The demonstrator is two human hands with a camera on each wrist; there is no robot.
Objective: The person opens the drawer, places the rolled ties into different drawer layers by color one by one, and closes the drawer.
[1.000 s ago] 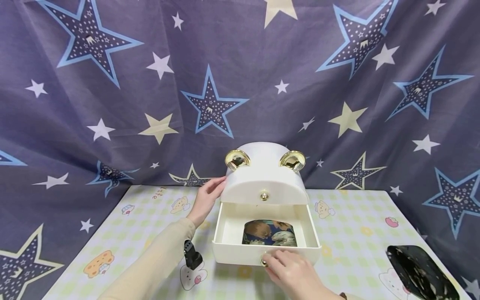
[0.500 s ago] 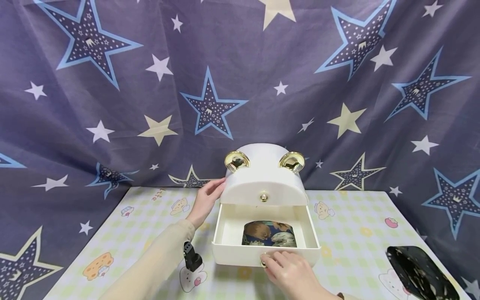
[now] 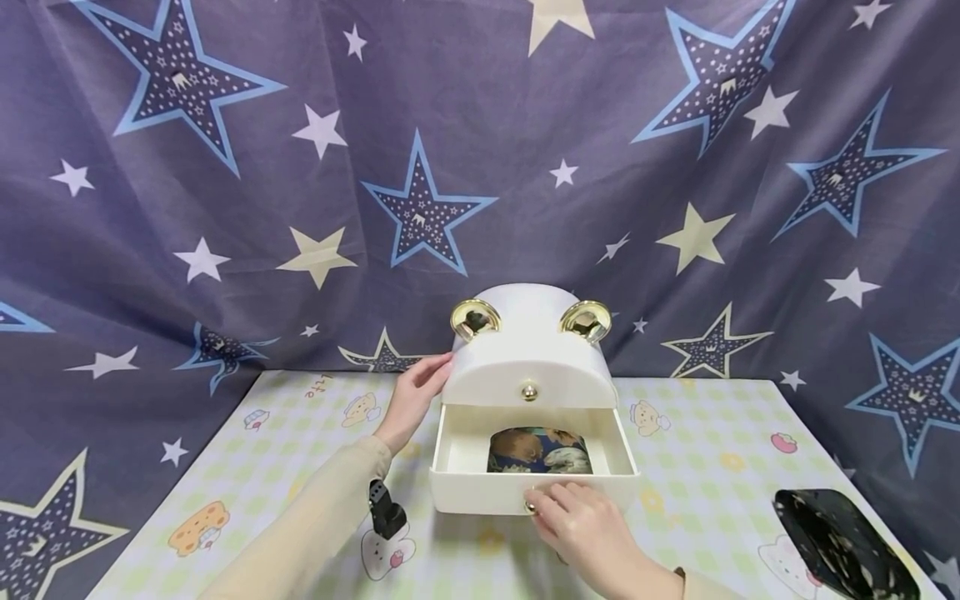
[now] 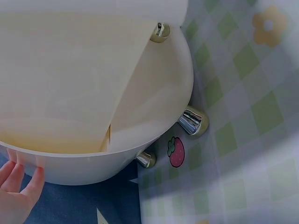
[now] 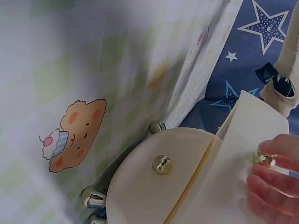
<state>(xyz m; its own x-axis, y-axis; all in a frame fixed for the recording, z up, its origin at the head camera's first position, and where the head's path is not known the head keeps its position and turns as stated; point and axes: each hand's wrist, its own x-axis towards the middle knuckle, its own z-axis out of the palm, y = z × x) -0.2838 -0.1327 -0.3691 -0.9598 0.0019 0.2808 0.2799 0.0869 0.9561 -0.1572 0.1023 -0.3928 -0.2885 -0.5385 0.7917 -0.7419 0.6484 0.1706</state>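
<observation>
A white storage box (image 3: 528,333) with two gold ears stands on the table, its lower drawer (image 3: 465,493) pulled out. Inside that drawer lies a dark item with a floral print (image 3: 538,450), its lower part hidden by the drawer front. My right hand (image 3: 585,525) has its thumb and index finger at the drawer's small gold knob (image 5: 263,159), pinching it, while the other fingers lie against the drawer front. My left hand (image 3: 414,400) rests its fingertips on the left side of the box, steadying contact near the back; the left wrist view has those fingers (image 4: 32,184) on the white wall.
A shiny black patterned item (image 3: 843,542) lies at the table's right front. The upper compartment has its own gold knob (image 3: 529,392). Behind the checked tablecloth (image 3: 300,433) hangs a star-print curtain (image 3: 480,108). Short metallic feet (image 4: 194,120) stick out under the box.
Over the last half second the drawer has slid a little inward, with the right hand moving along at its knob. The left hand stays at the box's side.
</observation>
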